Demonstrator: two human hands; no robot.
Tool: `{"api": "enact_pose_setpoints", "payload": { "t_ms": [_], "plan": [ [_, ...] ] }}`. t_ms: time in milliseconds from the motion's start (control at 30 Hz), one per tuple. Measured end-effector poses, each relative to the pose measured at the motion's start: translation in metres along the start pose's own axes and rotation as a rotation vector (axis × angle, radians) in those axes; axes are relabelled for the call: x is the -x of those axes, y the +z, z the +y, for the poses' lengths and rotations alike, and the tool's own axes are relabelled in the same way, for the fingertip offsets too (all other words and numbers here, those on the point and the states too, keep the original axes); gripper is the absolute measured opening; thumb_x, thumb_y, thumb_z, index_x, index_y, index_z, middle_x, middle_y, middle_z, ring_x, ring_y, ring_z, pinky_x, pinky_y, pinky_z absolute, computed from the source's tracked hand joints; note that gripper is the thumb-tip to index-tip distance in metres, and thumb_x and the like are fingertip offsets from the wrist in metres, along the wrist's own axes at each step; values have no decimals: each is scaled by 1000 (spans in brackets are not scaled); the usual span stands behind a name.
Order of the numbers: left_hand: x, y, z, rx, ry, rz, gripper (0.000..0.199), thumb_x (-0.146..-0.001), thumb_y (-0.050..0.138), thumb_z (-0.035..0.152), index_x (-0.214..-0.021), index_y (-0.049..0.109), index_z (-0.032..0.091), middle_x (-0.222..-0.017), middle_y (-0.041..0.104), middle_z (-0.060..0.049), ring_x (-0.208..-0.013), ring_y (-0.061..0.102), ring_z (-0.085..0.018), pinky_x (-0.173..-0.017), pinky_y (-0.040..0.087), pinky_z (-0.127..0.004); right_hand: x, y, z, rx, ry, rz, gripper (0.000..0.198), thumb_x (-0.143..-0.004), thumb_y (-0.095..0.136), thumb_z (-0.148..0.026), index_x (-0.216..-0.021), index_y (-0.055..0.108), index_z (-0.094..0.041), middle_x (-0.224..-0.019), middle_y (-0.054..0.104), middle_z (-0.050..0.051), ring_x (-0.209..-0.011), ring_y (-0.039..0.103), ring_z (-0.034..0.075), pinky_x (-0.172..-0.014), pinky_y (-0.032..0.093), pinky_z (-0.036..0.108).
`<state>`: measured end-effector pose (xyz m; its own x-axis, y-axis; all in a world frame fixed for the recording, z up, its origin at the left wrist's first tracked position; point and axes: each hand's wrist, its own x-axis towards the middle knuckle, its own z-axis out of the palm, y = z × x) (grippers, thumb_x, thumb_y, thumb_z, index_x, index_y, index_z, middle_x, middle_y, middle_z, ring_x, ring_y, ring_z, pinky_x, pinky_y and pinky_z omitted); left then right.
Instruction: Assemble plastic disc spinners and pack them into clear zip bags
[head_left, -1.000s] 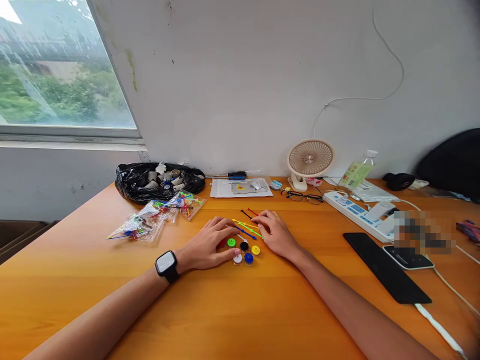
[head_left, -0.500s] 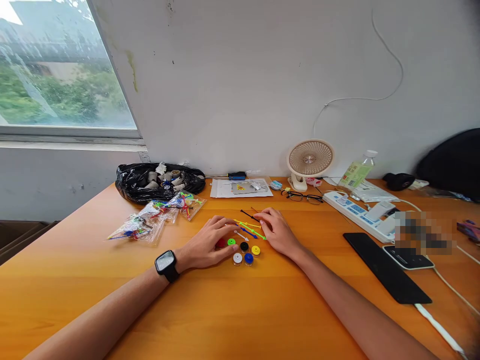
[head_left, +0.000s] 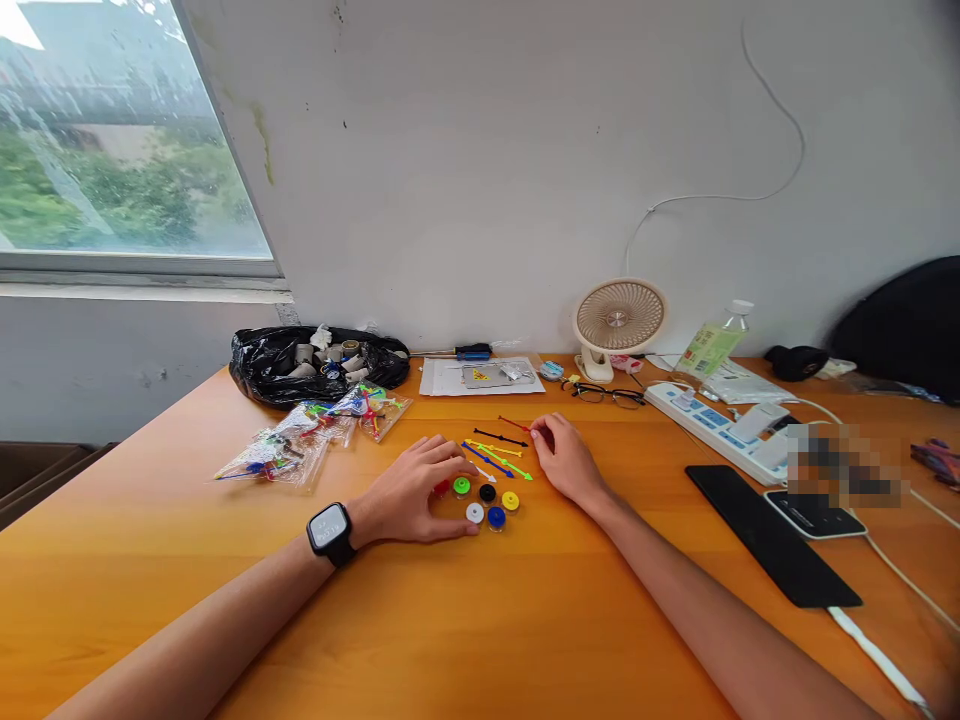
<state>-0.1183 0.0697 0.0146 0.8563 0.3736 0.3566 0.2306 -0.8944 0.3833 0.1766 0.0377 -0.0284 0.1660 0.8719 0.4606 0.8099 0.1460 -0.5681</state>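
Holding coloured pieces (head_left: 262,468): bags (head_left: 309,472) beyond left hand (head_left: 416,492).

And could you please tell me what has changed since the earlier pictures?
The right hand moved rightward, leaving the black arrow; it now meets the red arrow at its right end, though a firm grip is unclear. The left hand's thumb moved nearer the wearer. The blue disc and fan stayed.

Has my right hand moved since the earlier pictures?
Yes: your right hand has shifted a little to the right, closer to the white power strip.
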Motion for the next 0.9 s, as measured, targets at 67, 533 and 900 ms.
{"api": "enact_pose_setpoints", "payload": {
  "t_ms": [67, 533, 900],
  "plan": [
    [-1, 5, -2, -34, -51, 31, 43, -91, 72, 55, -121, 69, 25, -110, 68, -8, -100, 63, -26, -89, 51, -38, 2, -2, -13, -86, 16, 40, 13, -100, 50, -27, -92, 58, -22, -92, 65, 7, -85, 62, 24, -76, 49, 36],
    [1, 10, -19, 255, -325, 169, 29, -97, 62, 39, -118, 67, 19, -73, 63, 1, -60, 56, -12, -57, 42, -23, 52, -1, -101, -356, -243, -503, 11, -104, 49, -22, -96, 56, -25, -86, 63, 2, -77, 59, 18, -70, 48, 30],
    [1, 12, -21, 557, -359, 94, 46, -86, 78, 43, -119, 66, 15, -67, 58, 4, -53, 48, -8, -48, 35, -18, 37, 7, -71, -282, -227, -282, 12, -105, 48, -20, -100, 59, -24, -97, 67, 4, -91, 62, 21, -85, 48, 34]
  ]
}}
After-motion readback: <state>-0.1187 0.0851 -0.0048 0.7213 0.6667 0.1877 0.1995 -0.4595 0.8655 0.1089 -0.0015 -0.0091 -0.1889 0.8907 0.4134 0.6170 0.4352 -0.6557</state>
